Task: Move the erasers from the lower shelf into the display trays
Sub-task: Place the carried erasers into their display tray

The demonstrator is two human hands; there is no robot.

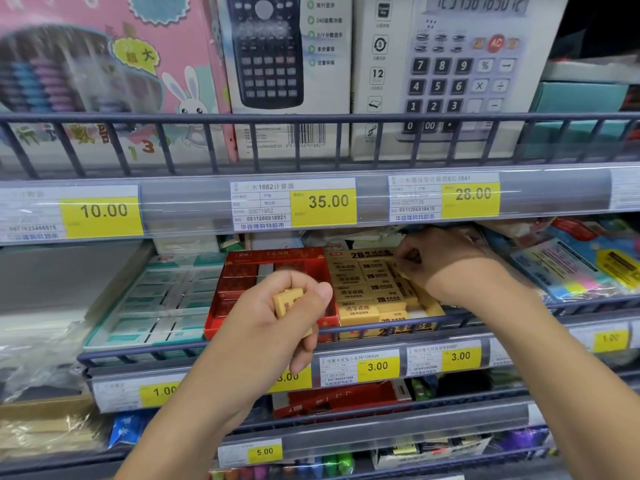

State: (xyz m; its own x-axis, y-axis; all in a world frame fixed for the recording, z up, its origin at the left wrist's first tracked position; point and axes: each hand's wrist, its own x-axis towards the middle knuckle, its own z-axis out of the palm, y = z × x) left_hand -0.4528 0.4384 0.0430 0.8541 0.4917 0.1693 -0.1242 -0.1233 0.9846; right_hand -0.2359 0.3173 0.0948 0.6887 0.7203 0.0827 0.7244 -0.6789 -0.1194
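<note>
While a small tan rectangular eraser (289, 301) in a printed paper sleeve sits pinched between the thumb and curled fingers of the left hand (277, 313), that hand hovers in front of the middle shelf, just over the grey wire rail (381, 327). Behind it lies a red cardboard display tray (239, 289), part filled with red-sleeved erasers. Just beside that, to the right, a tan cardboard display tray (356, 256) holds rows of matching tan erasers (360, 311). The right hand (440, 261) reaches into the far right corner of the tan tray, fingers bent down onto the erasers there; whether it grips one cannot be told. Judging by this, the placing step is under way: the held eraser belongs in the tan tray. The next move seems to call for carrying it rightward past the red tray and setting it flat into a gap among the tan rows. Yellow price labels (377, 367) line the shelf edge below.
</note>
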